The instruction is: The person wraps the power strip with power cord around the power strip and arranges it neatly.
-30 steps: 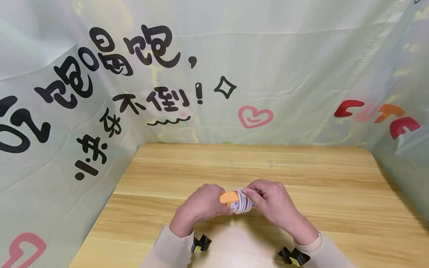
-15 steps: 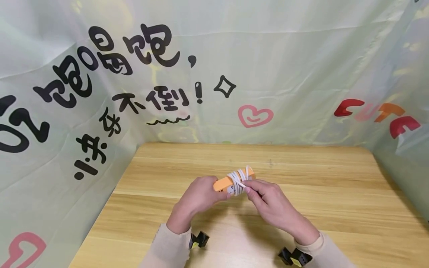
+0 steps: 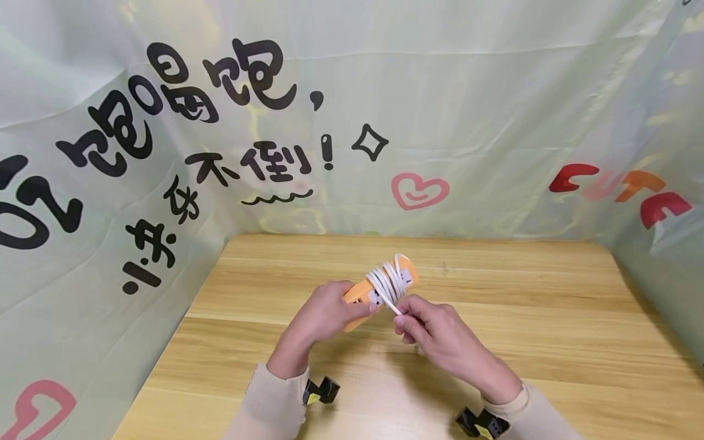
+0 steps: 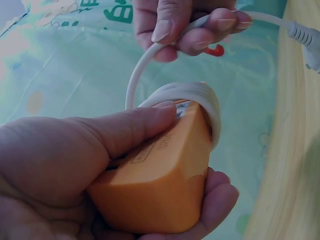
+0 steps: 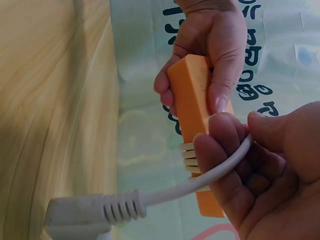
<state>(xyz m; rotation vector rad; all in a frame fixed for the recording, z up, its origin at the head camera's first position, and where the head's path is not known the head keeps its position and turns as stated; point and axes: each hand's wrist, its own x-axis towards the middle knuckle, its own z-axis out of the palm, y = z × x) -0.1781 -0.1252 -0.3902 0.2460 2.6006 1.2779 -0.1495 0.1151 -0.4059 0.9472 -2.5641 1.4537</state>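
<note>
My left hand [image 3: 324, 310] grips one end of an orange power strip [image 4: 150, 185], thumb along its face and fingers behind. White cord [image 3: 389, 282] is wound in several turns round the strip's far half. The strip tilts up to the right in the head view. Just below its wound part, my right hand [image 3: 440, 330] pinches the cord's free length between thumb and fingers. Past those fingers the cord ends in a white plug [image 5: 75, 215], which hangs loose in the right wrist view. The head view mostly hides the plug behind the right hand.
A wooden table [image 3: 495, 275] lies below both hands. Pale printed cloth [image 3: 473, 122] stands behind it and along both sides. Black wrist cameras sit at both cuffs, such as the right camera [image 3: 483, 423].
The strip's far end has swung up and away from me. My right hand has come from that end round to the near side, drawing the cord across to the lower right.
</note>
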